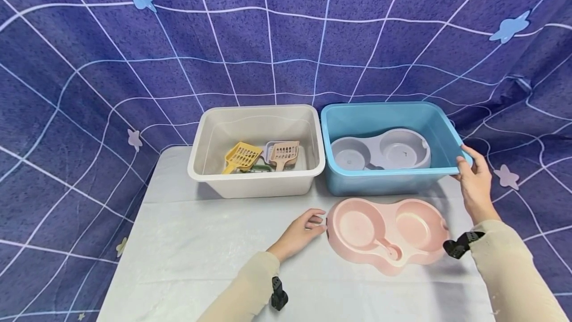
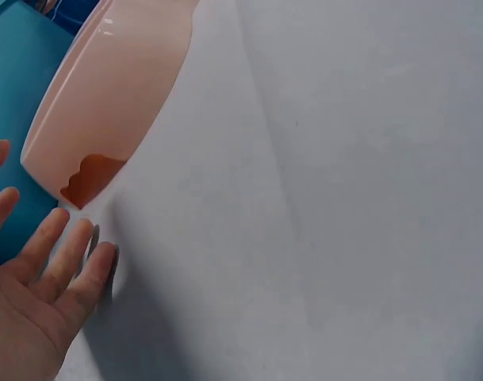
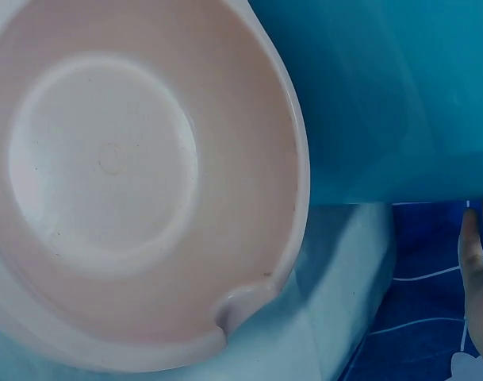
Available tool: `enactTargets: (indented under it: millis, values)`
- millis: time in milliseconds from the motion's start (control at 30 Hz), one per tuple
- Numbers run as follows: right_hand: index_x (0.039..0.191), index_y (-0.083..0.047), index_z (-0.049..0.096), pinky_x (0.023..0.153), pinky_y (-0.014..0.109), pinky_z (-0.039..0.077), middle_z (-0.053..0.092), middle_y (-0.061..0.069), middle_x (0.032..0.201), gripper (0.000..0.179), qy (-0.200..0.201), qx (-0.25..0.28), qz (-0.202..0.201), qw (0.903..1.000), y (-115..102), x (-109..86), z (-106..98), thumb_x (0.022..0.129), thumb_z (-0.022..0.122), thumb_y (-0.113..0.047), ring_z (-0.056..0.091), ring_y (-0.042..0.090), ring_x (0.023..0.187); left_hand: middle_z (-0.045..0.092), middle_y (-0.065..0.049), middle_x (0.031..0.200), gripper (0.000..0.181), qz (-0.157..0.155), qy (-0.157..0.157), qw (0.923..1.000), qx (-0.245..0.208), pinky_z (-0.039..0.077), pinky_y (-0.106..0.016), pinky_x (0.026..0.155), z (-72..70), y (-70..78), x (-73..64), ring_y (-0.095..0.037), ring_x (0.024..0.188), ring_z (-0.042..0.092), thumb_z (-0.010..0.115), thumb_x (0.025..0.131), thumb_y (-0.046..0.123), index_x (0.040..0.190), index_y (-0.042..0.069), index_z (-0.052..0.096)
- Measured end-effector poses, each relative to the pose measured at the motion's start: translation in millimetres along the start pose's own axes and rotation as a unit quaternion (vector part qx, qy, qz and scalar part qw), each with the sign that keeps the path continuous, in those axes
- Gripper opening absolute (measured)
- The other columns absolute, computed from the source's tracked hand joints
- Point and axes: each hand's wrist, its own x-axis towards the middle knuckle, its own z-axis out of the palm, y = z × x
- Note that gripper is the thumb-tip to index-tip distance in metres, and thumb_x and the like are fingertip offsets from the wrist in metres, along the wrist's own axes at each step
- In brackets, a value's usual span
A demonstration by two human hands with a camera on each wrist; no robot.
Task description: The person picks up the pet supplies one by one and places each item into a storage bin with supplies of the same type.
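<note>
A pink double pet bowl point(image 1: 388, 230) sits on the table in front of a blue bin point(image 1: 393, 183). Just off its left end is my left hand point(image 1: 303, 232), fingers loosely bent and holding nothing; the left wrist view shows these fingers point(image 2: 76, 258) spread apart from the bowl. At the blue bin's right front corner, my right hand point(image 1: 476, 183) grips the rim, thumb on top and a fingertip below. Only part of that hand shows in the right wrist view. A grey double pet bowl point(image 1: 377, 145) lies inside the blue bin.
Left of the blue bin stands an off-white bin point(image 1: 254, 185) with several litter scoops, among them a yellow scoop point(image 1: 243, 154) and a tan scoop point(image 1: 284, 152). A white cloth point(image 1: 187, 252) covers the table. A blue patterned curtain point(image 1: 286, 39) hangs close behind the bins.
</note>
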Motion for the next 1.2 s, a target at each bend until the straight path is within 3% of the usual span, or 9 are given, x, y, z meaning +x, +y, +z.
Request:
enactTargets:
  millis: [267, 500, 800, 1200]
  values:
    - [0.132, -0.014, 0.063, 0.066, 0.014, 0.054, 0.062, 0.000, 0.105, 0.038, 0.004, -0.001, 0.002, 1.0000, -1, 0.4, -1, 0.097, 0.057, -0.002, 0.061, 0.008, 0.083, 0.061, 0.001, 0.122, 0.043, -0.002, 0.000, 0.9999, -0.017, 0.049, -0.038, 0.093, 14.4, 3.8, 5.3, -0.016, 0.107, 0.061, 0.063, 0.098, 0.033, 0.138, 0.022, 0.054]
    - [0.132, -0.014, 0.063, 0.065, 0.014, 0.053, 0.062, 0.000, 0.102, 0.037, 0.023, -0.013, 0.008, 0.9996, -2, -1.9, 2, 0.097, 0.056, -0.003, 0.058, 0.008, 0.076, 0.061, 0.000, 0.120, 0.046, -0.015, 0.025, 0.9994, -0.020, 0.051, -0.035, 0.088, 26.1, 4.0, 9.4, -0.014, 0.103, 0.061, 0.063, 0.097, 0.032, 0.141, 0.022, 0.052]
    - [0.132, -0.015, 0.063, 0.063, 0.013, 0.052, 0.059, 0.000, 0.098, 0.037, 0.032, -0.025, 0.005, 0.9992, 1, -2.2, 2, 0.098, 0.056, -0.005, 0.052, 0.007, 0.071, 0.065, 0.002, 0.106, 0.048, -0.031, 0.065, 0.9974, -0.004, 0.053, -0.035, 0.084, 36.0, 9.2, 15.2, -0.012, 0.095, 0.063, 0.065, 0.095, 0.034, 0.140, 0.021, 0.053]
    - [0.134, -0.016, 0.062, 0.065, 0.013, 0.053, 0.059, -0.002, 0.106, 0.037, 0.033, -0.040, 0.004, 0.9986, 2, -0.6, 4, 0.098, 0.054, -0.005, 0.059, 0.007, 0.084, 0.066, -0.002, 0.101, 0.053, -0.029, 0.083, 0.9961, -0.011, 0.053, -0.031, 0.077, 42.1, 16.1, 12.6, -0.011, 0.088, 0.062, 0.069, 0.093, 0.030, 0.142, 0.019, 0.052]
